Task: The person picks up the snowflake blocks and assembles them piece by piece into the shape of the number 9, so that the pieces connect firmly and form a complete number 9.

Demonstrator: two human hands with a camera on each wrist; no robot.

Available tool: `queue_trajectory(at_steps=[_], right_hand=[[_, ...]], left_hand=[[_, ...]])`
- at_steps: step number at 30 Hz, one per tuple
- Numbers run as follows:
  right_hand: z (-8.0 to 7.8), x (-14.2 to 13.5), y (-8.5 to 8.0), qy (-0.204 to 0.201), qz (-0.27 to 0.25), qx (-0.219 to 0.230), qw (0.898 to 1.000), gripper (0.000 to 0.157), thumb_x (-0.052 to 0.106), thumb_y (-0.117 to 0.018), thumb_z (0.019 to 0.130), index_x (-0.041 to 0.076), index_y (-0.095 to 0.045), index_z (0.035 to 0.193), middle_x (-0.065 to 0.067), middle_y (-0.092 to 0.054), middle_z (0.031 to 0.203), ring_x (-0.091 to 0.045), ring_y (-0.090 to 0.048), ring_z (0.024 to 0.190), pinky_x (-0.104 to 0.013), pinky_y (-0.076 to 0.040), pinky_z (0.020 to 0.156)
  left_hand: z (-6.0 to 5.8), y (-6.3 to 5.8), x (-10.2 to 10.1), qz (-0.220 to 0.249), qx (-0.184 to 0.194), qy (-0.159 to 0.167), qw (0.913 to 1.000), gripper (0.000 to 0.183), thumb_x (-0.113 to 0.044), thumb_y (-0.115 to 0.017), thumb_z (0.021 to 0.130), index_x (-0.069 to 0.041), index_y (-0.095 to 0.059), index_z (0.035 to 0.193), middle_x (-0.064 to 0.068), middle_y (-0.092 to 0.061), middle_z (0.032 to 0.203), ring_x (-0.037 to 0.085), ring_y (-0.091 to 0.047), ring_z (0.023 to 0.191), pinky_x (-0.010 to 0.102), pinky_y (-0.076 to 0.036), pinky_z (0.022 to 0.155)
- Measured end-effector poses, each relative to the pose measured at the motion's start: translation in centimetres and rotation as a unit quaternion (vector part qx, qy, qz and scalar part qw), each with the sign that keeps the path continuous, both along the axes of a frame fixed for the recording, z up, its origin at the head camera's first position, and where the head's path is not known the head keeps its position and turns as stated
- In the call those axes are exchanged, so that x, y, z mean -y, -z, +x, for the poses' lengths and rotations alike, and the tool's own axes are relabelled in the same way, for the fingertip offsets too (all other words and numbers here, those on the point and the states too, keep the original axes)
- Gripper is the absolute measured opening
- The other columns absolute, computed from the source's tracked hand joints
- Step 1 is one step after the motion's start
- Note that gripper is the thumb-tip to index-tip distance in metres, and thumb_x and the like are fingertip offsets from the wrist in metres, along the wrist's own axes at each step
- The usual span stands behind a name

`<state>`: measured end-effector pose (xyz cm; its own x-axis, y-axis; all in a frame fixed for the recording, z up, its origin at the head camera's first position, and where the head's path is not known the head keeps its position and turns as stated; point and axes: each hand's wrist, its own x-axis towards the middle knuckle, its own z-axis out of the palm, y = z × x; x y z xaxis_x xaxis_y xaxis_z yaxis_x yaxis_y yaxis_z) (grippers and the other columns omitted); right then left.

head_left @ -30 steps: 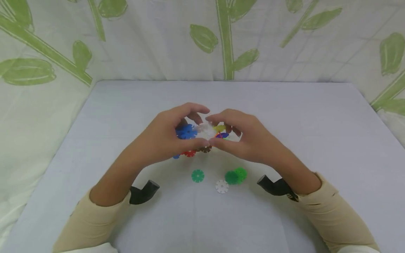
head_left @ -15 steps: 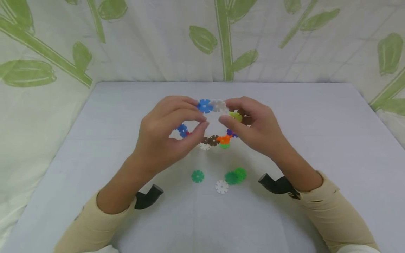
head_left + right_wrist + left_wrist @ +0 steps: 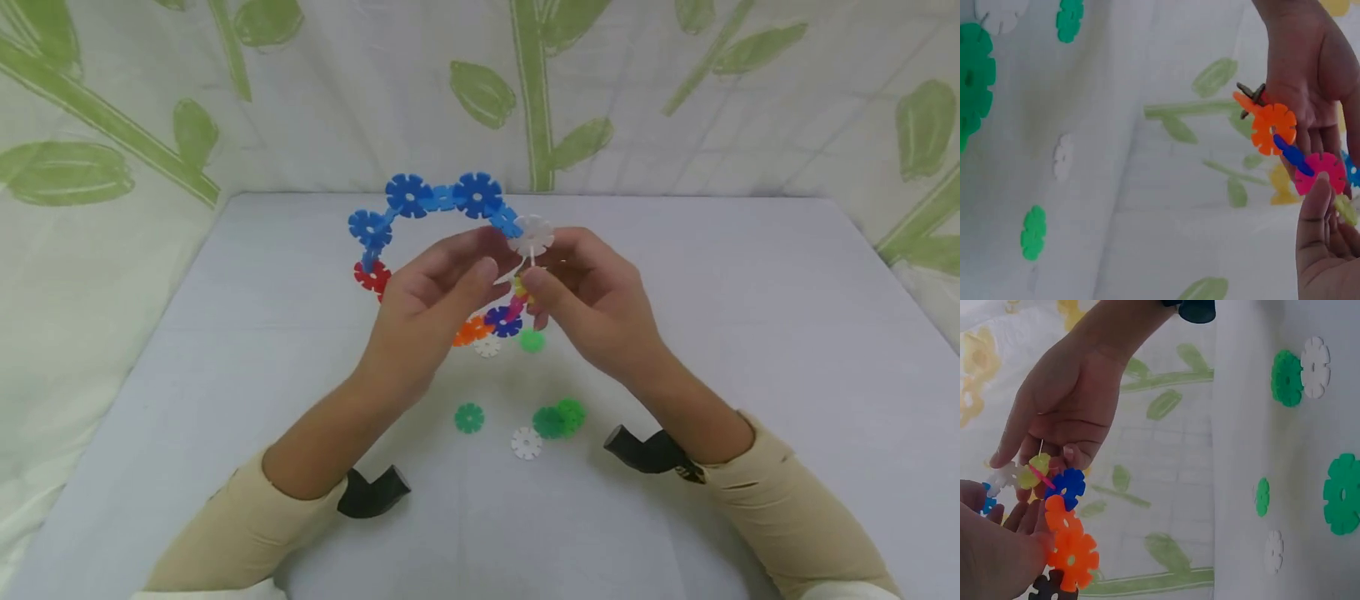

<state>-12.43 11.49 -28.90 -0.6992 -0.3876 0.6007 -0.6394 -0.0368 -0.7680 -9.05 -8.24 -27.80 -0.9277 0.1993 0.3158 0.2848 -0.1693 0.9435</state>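
A chain of slotted plastic snowflake discs, blue, red, orange, white and other colours, is held up above the table. My right hand pinches it by the white and yellow discs, thumb in front. My left hand is inside the chain's loop outline, its curled fingers at the light-blue disc beside the white one. The left hand hides part of the chain's lower left. In the right wrist view a pink disc lies by the right thumb.
Loose discs lie on the white table: a teal one, a white one, overlapping greens, and another white and light green farther back. A leaf-printed curtain stands behind.
The chain has come up and its blue side has swung out to the upper left. My left hand has shifted and turned, its palm side now showing more; the right hand stays near the white disc.
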Motion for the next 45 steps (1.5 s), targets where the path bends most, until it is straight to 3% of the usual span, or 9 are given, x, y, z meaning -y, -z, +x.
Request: queue_trajectory(at_steps=[11,14,18,22,29,34,41,43,45], right_hand=[[0.6,1.1,0.5,-0.028,0.047,0.007,0.998,0.036,0.015,-0.07,0.096,-0.003,-0.054,0.123,-0.009,-0.064,0.11,-0.022,-0.069,0.087,-0.035,-0.059,0.075],[0.6,0.9,0.2,-0.01,0.092,0.01,0.996,0.041,0.006,-0.073,0.092,0.001,-0.054,0.128,-0.005,-0.065,0.115,-0.018,-0.068,0.096,-0.035,-0.058,0.082],[0.0,0.3,-0.2,0.004,0.187,0.013,0.982,0.045,0.006,-0.078,0.087,0.004,-0.058,0.127,-0.002,-0.066,0.115,-0.015,-0.066,0.099,-0.035,-0.056,0.086],[-1.0,0.0,0.4,0.021,0.327,0.005,0.945,0.03,0.007,-0.077,0.088,0.005,-0.068,0.116,-0.002,-0.069,0.11,-0.018,-0.065,0.096,-0.036,-0.055,0.085],[-3.5,2.9,2.9,-0.019,0.536,0.012,0.844,0.03,0.016,-0.077,0.09,0.01,-0.072,0.119,-0.003,-0.069,0.107,-0.021,-0.063,0.101,-0.034,-0.053,0.089],[-5.1,4.9,4.4,-0.033,0.587,0.048,0.807,0.029,0.02,-0.076,0.091,0.014,-0.067,0.118,-0.001,-0.065,0.102,-0.018,-0.06,0.096,-0.033,-0.053,0.087],[-5.9,4.9,4.2,-0.026,0.587,0.144,0.796,0.019,0.019,-0.073,0.092,0.012,-0.059,0.102,-0.006,-0.059,0.087,-0.021,-0.058,0.083,-0.031,-0.052,0.076],[-5.9,4.1,3.4,-0.035,0.556,0.162,0.814,0.018,0.019,-0.072,0.093,0.011,-0.058,0.101,-0.006,-0.059,0.084,-0.021,-0.059,0.079,-0.031,-0.051,0.073],[-5.9,2.9,2.3,-0.05,0.493,0.18,0.85,0.019,0.018,-0.07,0.095,0.008,-0.055,0.102,-0.007,-0.061,0.08,-0.023,-0.061,0.073,-0.033,-0.053,0.068]], left_hand=[[-0.9,0.1,0.7,-0.086,0.005,-0.067,0.994,0.024,-0.013,-0.071,0.094,-0.002,-0.071,0.116,0.006,-0.073,0.108,0.02,-0.069,0.101,0.04,-0.058,0.083],[-1.0,0.0,1.0,-0.158,-0.06,-0.1,0.9806,0.022,-0.013,-0.072,0.094,-0.002,-0.072,0.112,0.004,-0.074,0.105,0.016,-0.07,0.099,0.037,-0.057,0.084],[-1.2,-0.4,1.5,-0.234,-0.164,-0.153,0.9459,0.022,-0.01,-0.074,0.091,0.0,-0.071,0.111,0.005,-0.074,0.105,0.016,-0.069,0.102,0.035,-0.056,0.088],[-1.4,-0.8,1.9,-0.263,-0.223,-0.168,0.9237,0.026,-0.005,-0.076,0.088,0.003,-0.07,0.111,0.009,-0.073,0.104,0.02,-0.07,0.101,0.035,-0.056,0.088],[-1.3,-0.9,2.5,-0.313,-0.204,-0.128,0.9185,0.026,-0.001,-0.071,0.091,0.002,-0.068,0.117,0.008,-0.072,0.111,0.018,-0.068,0.105,0.035,-0.055,0.09],[-1.2,-0.7,2.7,-0.323,-0.21,-0.126,0.9142,0.029,0.001,-0.071,0.09,0.003,-0.067,0.119,0.01,-0.071,0.114,0.02,-0.066,0.107,0.038,-0.056,0.089],[-1.1,-0.9,2.7,-0.3,-0.198,-0.137,0.923,0.03,-0.002,-0.075,0.087,0.005,-0.065,0.114,0.012,-0.069,0.111,0.022,-0.065,0.105,0.04,-0.056,0.088],[-1.1,-0.9,2.6,-0.294,-0.193,-0.139,0.9257,0.031,-0.003,-0.075,0.087,0.005,-0.063,0.115,0.012,-0.068,0.111,0.022,-0.064,0.104,0.039,-0.057,0.087],[-1.2,-0.9,2.5,-0.289,-0.19,-0.138,0.9283,0.031,-0.002,-0.075,0.087,0.005,-0.062,0.114,0.013,-0.066,0.11,0.022,-0.064,0.104,0.04,-0.056,0.087]])
